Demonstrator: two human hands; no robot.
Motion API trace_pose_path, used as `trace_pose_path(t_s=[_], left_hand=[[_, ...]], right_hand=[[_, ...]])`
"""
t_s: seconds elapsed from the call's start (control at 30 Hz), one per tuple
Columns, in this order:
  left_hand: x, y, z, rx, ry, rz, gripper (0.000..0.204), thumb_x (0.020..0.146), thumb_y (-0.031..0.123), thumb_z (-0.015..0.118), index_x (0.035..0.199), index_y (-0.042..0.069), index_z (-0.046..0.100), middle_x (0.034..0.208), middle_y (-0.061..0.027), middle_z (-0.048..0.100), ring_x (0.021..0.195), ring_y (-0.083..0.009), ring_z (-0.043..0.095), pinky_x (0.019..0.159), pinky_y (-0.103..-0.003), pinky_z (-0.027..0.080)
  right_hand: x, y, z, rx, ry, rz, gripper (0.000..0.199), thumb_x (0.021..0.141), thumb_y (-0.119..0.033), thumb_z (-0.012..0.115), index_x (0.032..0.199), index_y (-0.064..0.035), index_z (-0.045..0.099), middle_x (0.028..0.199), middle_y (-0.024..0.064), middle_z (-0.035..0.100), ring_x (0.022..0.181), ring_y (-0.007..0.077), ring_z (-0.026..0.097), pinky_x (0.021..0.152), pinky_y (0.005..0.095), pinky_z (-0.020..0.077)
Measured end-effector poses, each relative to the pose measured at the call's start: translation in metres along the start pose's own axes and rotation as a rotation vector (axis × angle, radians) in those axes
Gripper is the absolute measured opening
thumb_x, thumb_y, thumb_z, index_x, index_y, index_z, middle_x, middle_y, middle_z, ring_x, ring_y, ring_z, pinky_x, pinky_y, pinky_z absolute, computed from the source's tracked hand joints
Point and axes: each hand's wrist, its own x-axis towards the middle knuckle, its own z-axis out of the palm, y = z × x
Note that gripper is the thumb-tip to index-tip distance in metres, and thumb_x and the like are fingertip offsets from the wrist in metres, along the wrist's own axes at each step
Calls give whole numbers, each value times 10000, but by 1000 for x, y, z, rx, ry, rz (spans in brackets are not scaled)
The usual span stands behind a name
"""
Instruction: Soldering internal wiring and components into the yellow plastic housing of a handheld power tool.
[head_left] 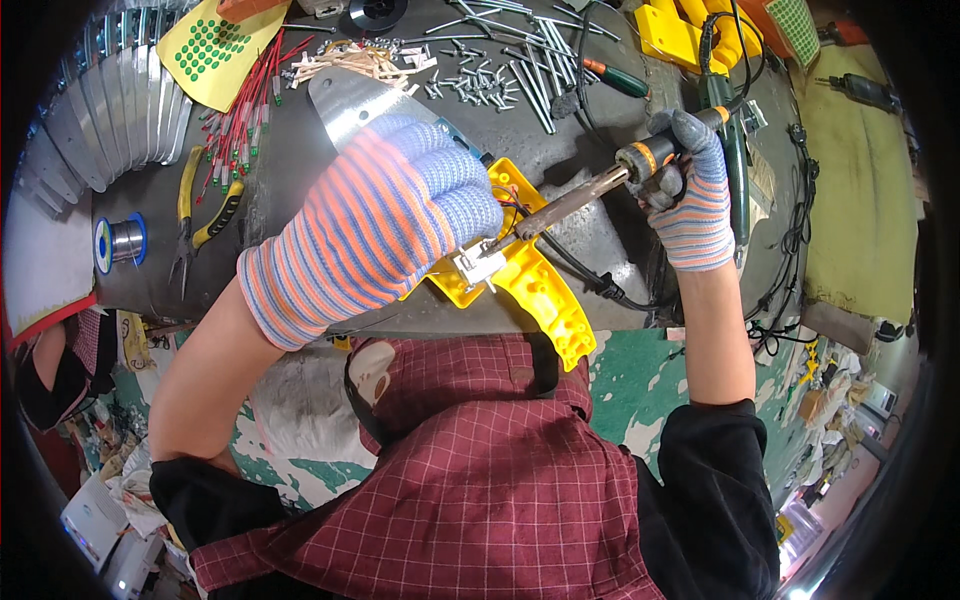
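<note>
My right hand [690, 190], in a striped glove with dark grey fingertips, grips a soldering iron [575, 203] with a black and orange handle. The iron slants down to the left, its tip at a small white switch-like part [478, 265]. That part lies at a yellow plastic casing half [545, 300], which holds thin wires and screw posts. My left hand [385, 205], also in a striped glove, is closed and rests over the casing's left side. Its fingertips are hidden, and so is whatever they hold. Beyond its knuckles a flat metal plate [360, 105] sticks out.
Screws [480, 85], long metal rods [540, 70] and red-wired components [235, 130] lie at the back. On the left are yellow-handled pliers [187, 215], a solder spool [120, 243] and stacked metal plates [115, 105]. Black cables [795, 240] hang at right, near yellow casings [675, 35].
</note>
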Motion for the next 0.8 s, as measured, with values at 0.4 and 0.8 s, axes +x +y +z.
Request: trace_pose_path(t_s=[0.4, 0.8], left_hand=[[-1, 2, 0, 89, 6, 39, 211, 721, 150, 627, 919, 141, 699, 982, -41, 669, 978, -251, 627, 921, -418, 460], [-1, 0, 4, 51, 52, 43, 185, 723, 166, 639, 895, 118, 687, 932, -43, 672, 928, -248, 634, 853, -415, 477]], right_hand=[[-13, -3, 48, 59, 322, -58, 205, 872, -314, 653, 913, -114, 649, 607, -24, 556, 439, 98, 491, 457, 262, 484], [-9, -26, 25, 41, 147, -139, 186, 863, -310, 645, 887, -126, 640, 687, 13, 621, 554, 171, 618, 490, 284, 509]])
